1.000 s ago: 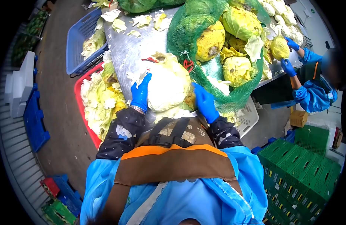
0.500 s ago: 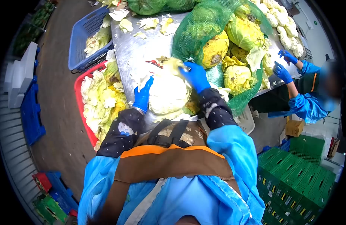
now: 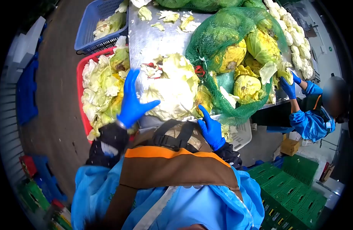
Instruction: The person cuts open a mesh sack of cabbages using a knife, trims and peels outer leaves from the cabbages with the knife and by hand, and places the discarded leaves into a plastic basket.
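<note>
A pale, peeled-looking cabbage (image 3: 165,99) lies at the near edge of the metal table (image 3: 145,36), with loose leaves around it. My left hand (image 3: 133,102), in a blue glove, is open just left of the cabbage, thumb and fingers spread wide. At the cabbage's right, my right hand (image 3: 212,130) is open with its fingers stretched toward a yellowish cabbage leaf (image 3: 203,100); whether a fingertip touches it I cannot tell. A green mesh bag (image 3: 207,42) holding several yellowed cabbages (image 3: 247,89) spreads to the right. Something red (image 3: 153,71) shows among the leaf scraps behind the pale cabbage.
A red crate (image 3: 83,97) full of leaves stands left of the table, with a blue basket (image 3: 82,34) beyond it. White cabbages (image 3: 297,42) are piled at far right, near a co-worker's gloved hand (image 3: 288,89). Green crates (image 3: 287,188) stack behind on the right.
Both hands have come away from the pale cabbage's top. My left hand has shifted left and spread; my right hand has dropped back toward my body. The co-worker's hands now touch a cabbage.
</note>
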`<state>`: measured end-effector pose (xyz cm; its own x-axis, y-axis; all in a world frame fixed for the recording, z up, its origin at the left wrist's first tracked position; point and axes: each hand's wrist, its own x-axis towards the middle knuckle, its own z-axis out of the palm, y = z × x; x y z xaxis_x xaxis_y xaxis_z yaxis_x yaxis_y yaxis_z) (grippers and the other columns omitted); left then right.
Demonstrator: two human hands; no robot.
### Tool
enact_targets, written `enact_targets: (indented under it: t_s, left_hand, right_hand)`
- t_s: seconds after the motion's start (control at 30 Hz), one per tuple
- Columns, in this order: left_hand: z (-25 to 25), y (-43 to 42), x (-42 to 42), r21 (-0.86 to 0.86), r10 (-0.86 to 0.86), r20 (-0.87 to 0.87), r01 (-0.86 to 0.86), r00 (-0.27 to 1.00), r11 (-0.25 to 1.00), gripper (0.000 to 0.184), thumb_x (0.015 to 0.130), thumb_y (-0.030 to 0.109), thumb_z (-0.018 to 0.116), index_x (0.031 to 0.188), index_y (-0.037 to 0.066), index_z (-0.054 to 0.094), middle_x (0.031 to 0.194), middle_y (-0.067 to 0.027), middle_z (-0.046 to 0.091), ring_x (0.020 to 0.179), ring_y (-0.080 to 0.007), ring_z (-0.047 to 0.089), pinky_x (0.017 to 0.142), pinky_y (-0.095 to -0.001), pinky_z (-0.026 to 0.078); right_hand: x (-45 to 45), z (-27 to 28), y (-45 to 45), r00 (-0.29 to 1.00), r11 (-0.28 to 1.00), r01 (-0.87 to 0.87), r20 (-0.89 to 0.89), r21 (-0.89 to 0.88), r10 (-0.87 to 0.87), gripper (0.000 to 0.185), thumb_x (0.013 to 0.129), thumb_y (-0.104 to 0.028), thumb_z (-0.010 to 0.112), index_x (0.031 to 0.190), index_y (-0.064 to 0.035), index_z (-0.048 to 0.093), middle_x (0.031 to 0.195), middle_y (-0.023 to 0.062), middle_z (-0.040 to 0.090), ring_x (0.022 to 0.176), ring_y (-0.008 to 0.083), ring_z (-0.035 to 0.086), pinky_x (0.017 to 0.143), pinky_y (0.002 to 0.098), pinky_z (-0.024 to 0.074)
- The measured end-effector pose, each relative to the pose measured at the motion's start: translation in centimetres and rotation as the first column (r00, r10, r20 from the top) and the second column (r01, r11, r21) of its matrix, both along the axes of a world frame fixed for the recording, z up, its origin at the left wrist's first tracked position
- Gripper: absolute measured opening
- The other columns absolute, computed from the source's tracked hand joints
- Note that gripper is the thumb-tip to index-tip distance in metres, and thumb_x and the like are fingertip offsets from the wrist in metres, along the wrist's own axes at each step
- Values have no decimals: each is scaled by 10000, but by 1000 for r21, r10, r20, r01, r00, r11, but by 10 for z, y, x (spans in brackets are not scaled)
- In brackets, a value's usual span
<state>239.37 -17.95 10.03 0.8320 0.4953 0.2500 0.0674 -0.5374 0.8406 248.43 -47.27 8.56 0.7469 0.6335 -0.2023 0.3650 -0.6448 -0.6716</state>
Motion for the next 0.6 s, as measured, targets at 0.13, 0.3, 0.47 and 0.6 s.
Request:
enact_targets:
  t_s: [0.13,0.3,0.47,0.6]
  left_hand:
    - [-32,-2,41,-112,-241,-163,224,957,968,619,731,304,766,1232,39,517,1193,-190,557,1143,-303,517,978,-370,387]
    - [-50,-35,39,-49,100,-192,-111,976,993,544,741,374,742,1136,73,521,1072,-170,567,1005,-344,518,878,-437,399]
    - [-47,-41,39,-86,140,-248,-165,959,982,532,761,380,724,1130,79,489,1066,-166,551,1027,-356,496,890,-444,390]
    - [-59,-40,41,-97,175,-240,-203,955,974,553,763,398,721,1145,79,479,1092,-176,541,1040,-368,489,898,-454,386]
  right_hand:
    - [-5,-1,6,988,997,-61,141,-43,66,567,894,-349,559,1396,-169,366,725,151,624,595,331,605,528,389,468]
    - [-5,5,13,977,997,25,213,-72,-9,584,891,-368,557,1394,-147,360,758,159,635,616,324,622,520,385,482]
    - [-3,-7,19,953,987,51,304,-154,-1,586,902,-408,512,1388,-120,359,764,151,641,610,311,624,508,393,478]
    - [3,-31,0,962,973,217,186,-83,-199,540,919,-376,495,1371,-99,395,780,150,650,585,288,615,506,372,467]
